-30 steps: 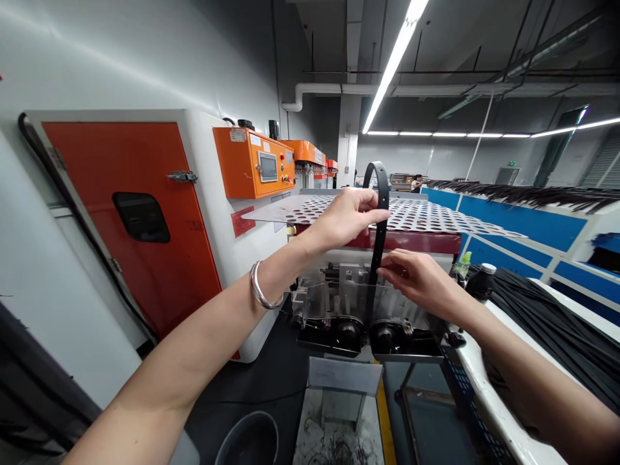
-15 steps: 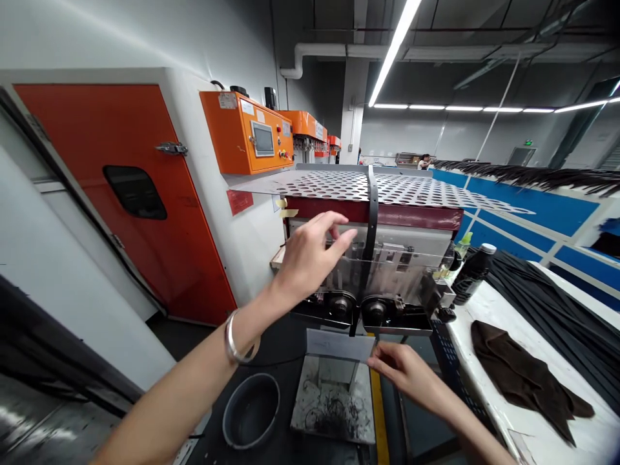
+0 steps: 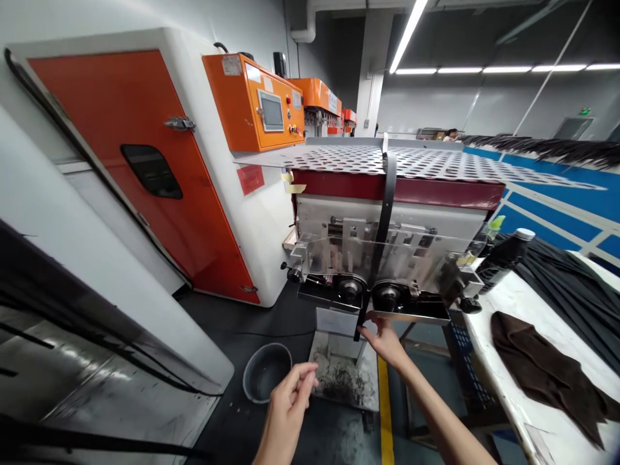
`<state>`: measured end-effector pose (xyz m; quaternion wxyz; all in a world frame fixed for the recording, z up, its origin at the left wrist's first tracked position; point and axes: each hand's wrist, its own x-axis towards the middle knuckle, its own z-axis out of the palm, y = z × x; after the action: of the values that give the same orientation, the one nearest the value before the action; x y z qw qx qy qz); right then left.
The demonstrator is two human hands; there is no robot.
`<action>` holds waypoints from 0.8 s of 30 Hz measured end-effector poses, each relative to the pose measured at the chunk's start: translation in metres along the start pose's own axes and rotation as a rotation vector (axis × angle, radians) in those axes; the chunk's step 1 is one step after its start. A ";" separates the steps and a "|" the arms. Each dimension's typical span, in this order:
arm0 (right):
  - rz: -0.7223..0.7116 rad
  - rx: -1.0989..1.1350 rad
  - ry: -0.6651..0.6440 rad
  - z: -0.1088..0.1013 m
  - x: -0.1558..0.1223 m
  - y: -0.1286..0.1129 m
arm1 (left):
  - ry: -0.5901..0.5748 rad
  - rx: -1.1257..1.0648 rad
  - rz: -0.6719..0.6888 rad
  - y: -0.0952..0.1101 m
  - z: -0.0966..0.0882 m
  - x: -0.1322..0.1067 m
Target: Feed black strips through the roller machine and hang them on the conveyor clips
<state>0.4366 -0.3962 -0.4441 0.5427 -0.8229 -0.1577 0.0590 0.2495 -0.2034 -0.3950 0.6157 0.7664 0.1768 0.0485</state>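
A long black strip (image 3: 386,210), like a belt with small holes, arches over the edge of the perforated sheet and runs down the front of the machine (image 3: 436,223). It passes between two dark round wheels, and its lower end comes out beneath them. There my right hand (image 3: 385,339) pinches the strip's end between thumb and fingers. My left hand (image 3: 289,403) is lower and to the left, over the floor, fingers loosely bent and thumb a little apart. I see nothing in it.
The perforated sheet (image 3: 426,161) tops the machine. Below stand a stained base plate (image 3: 341,381) and a dark basin (image 3: 265,371). On the right, a white table (image 3: 513,368) bears a brown cloth (image 3: 542,361) and a black bottle (image 3: 506,261). An orange-doored cabinet (image 3: 203,245) stands left.
My left hand has dropped from in front of the machine to low over the floor. My right hand has risen to the strip's lower end and gripped it. The view has tilted down.
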 end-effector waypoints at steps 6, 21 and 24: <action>0.094 0.069 -0.132 0.010 -0.029 0.013 | -0.148 -0.012 -0.193 -0.034 0.016 0.010; 0.414 0.379 -0.236 0.036 -0.077 0.016 | -0.306 -0.263 -0.515 -0.048 0.079 0.031; 0.461 0.391 -0.207 0.038 -0.082 0.018 | -0.292 -0.243 -0.508 -0.056 0.083 0.032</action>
<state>0.3522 -0.3962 -0.4824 0.6440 -0.7066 -0.0073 0.2931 0.2920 -0.2595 -0.4729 0.7140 0.6173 0.2654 -0.1967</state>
